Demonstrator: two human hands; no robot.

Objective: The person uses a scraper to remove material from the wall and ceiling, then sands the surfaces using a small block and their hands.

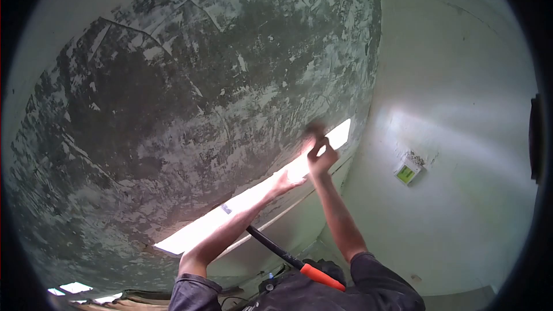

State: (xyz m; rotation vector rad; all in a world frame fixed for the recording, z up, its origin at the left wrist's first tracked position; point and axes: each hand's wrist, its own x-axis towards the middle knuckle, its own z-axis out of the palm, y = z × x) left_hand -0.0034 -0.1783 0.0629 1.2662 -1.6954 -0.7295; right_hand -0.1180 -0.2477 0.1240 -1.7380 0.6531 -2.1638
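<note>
Grey-green plaster, mottled and scraped, covers a wide ceiling [190, 92] that fills most of the view, which looks steeply upward. Pale patches of old paint show through the dark, rough surface. Along the lower edge of this ceiling runs a long, bright strip light [253, 198], glowing white and slanting from lower left to upper right.

Two bare arms reach up from the bottom of the picture, both in short dark sleeves. The left hand [286, 183] rests against the glowing strip light near its middle, fingers spread and partly washed out by the glare. The right hand [320, 158] is raised a little higher, just beside the upper end of the light, and its fingers pinch a small dark object [314, 130] pressed to the ceiling. That object is blurred, so what it is cannot be told.

To the right, a pale painted wall [461, 138] meets the ceiling at a corner. A small white box with a green face [407, 172] is fixed to this wall, well apart from the hands.

Below the arms, a black rod with an orange grip [296, 262] crosses diagonally near the person's chest.
</note>
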